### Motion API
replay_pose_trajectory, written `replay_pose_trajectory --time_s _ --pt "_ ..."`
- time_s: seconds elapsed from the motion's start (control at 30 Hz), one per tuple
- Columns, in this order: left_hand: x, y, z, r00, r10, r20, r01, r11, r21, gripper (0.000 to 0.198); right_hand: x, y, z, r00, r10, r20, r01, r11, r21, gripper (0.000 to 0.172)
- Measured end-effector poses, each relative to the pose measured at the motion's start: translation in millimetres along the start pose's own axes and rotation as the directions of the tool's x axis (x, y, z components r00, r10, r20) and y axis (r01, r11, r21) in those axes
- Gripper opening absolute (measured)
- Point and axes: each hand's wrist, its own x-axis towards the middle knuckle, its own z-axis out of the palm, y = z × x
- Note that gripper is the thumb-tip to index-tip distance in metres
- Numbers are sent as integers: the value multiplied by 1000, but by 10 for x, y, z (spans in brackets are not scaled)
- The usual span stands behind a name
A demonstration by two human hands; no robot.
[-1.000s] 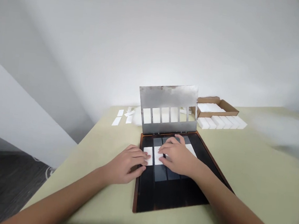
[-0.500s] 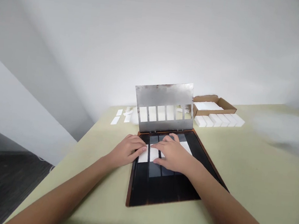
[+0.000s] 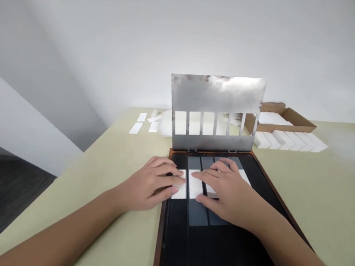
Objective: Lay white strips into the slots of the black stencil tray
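A black tray with a brown rim (image 3: 172, 249) lies on the table before me. A row of white rectangular pieces (image 3: 195, 185) sits across dark grey strips on it. My left hand (image 3: 150, 182) rests at the tray's left edge, fingers stretched flat onto the leftmost white piece. My right hand (image 3: 227, 188) lies flat over the pieces in the middle, fingers spread and pointing left. A metal plate with several slots (image 3: 215, 111) stands upright, hinged at the tray's far edge.
A cardboard box (image 3: 287, 118) with white sheets sits at the back right, a row of white blocks (image 3: 289, 140) in front of it. Loose white strips (image 3: 143, 123) lie at the back left. The table's left edge drops to a dark floor.
The view has moved closer and to the left, so the tray and plate look bigger. Both hands stay flat on the white pieces with only slight shifts.
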Motion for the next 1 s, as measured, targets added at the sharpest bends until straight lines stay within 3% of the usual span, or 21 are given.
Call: replay_pose_trajectory --time_s 0.27,0.4,0.57,0.9,1.0 --pt "6 24 -31 1000 -29 -9 28 998 -50 30 -10 2 29 1000 -1 16 2 999 -52 46" --pt "9 146 -70 994 81 -68 -86 994 -64 23 -2 6 -2 1000 -10 21 11 998 -55 49" --pt "45 320 -50 968 249 -20 -249 957 -147 34 8 16 -22 999 -43 -6 43 997 -69 47" --pt "58 417 -37 958 274 88 -253 947 -199 47 18 0 -50 997 -71 -1 71 996 -57 46" --pt "51 446 -27 956 279 93 -261 950 -169 48 -11 -9 -98 998 -55 24 55 998 -22 61"
